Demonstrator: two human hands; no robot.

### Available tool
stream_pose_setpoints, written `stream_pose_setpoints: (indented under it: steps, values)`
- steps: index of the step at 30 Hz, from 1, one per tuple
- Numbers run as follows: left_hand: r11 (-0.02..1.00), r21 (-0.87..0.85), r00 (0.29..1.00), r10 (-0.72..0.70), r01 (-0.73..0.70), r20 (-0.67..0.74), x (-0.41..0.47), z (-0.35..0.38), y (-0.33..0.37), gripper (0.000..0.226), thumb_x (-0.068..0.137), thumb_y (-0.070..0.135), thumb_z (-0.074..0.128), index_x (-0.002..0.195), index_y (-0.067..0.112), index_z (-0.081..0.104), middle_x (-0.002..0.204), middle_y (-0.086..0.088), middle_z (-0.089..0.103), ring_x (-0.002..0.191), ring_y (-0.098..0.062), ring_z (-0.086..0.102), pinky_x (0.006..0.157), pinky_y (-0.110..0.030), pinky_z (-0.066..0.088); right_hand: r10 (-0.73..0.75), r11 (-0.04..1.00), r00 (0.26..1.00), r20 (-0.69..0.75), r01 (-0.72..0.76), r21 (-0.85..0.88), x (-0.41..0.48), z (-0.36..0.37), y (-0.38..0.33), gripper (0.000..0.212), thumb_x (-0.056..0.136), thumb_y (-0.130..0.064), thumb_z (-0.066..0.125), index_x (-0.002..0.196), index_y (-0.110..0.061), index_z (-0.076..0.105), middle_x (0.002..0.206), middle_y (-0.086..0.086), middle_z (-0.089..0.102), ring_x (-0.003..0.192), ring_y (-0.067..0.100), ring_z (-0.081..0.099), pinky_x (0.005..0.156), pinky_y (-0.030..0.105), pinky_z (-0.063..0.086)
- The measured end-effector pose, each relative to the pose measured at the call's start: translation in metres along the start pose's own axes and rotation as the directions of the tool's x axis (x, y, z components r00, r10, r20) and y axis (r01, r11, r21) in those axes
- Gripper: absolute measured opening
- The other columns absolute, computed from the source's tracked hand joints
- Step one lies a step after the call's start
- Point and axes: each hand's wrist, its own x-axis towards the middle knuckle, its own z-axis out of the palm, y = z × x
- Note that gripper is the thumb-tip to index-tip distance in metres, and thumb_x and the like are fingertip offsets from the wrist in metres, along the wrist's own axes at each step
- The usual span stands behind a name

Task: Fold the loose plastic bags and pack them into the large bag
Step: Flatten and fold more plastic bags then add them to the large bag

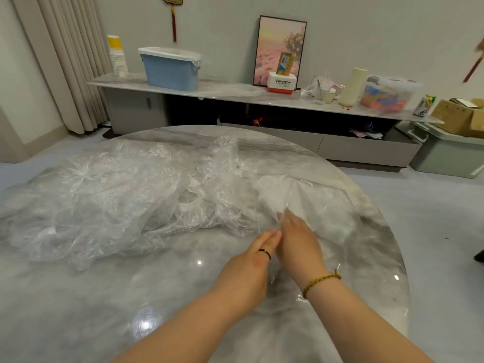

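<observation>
A heap of crumpled clear plastic bags (110, 197) covers the left and middle of the round marble table (78, 310). To its right lies a flatter clear bag (309, 197) with white folded plastic inside. My right hand (296, 239) lies flat on this bag's near edge, fingers straight and pointing away. My left hand (262, 247) sits just beside it, fingers extended and touching the thin film at the same edge. Whether either hand pinches the film I cannot tell clearly; the fingers look straight.
Behind the table runs a long low cabinet (235, 95) with a blue bin (170, 68), stacked paper cups (117, 57), a framed picture (280, 51), and a clear storage box (387, 94). A grey-green crate (445, 150) stands on the floor at right.
</observation>
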Motion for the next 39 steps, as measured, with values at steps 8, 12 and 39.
stream_pose_setpoints:
  steps: [8,12,39]
  values:
    - [0.978,0.204,0.998,0.052,-0.042,-0.046,-0.021,-0.013,-0.015,0.045,0.095,0.043,0.039,0.139,0.039,0.033,0.152,0.022,0.003,0.126,-0.005,0.041,0.097,-0.019,0.032,-0.052,0.969,0.819,-0.571,0.181,0.171,-0.036,-0.023,0.014,0.028,0.071,-0.014,0.036,0.052,-0.008,0.057,0.044,-0.001,0.047,0.047,0.012,0.037,0.038,0.011,0.019]
    - [0.965,0.259,0.987,0.068,-0.028,-0.145,-0.051,-0.031,-0.042,0.062,0.079,0.056,0.015,0.125,0.039,0.053,0.144,0.026,0.026,0.12,0.003,0.046,0.092,-0.013,0.034,-0.168,0.905,0.689,-0.705,0.391,0.166,-0.039,-0.04,-0.012,0.026,0.07,-0.01,0.036,0.057,-0.004,0.058,0.05,0.002,0.054,0.061,0.017,0.044,0.047,0.02,0.035]
    - [0.892,0.357,0.934,-0.336,0.277,0.117,-0.089,-0.03,-0.116,0.149,0.009,0.071,-0.048,0.144,0.019,-0.017,0.129,0.009,-0.035,0.119,-0.003,-0.033,0.108,-0.028,-0.019,0.335,0.771,0.942,0.01,-0.28,0.572,0.05,0.027,-0.092,0.024,0.097,-0.01,0.035,0.108,-0.003,0.055,0.11,0.013,0.06,0.081,0.018,0.048,0.067,0.024,0.036]
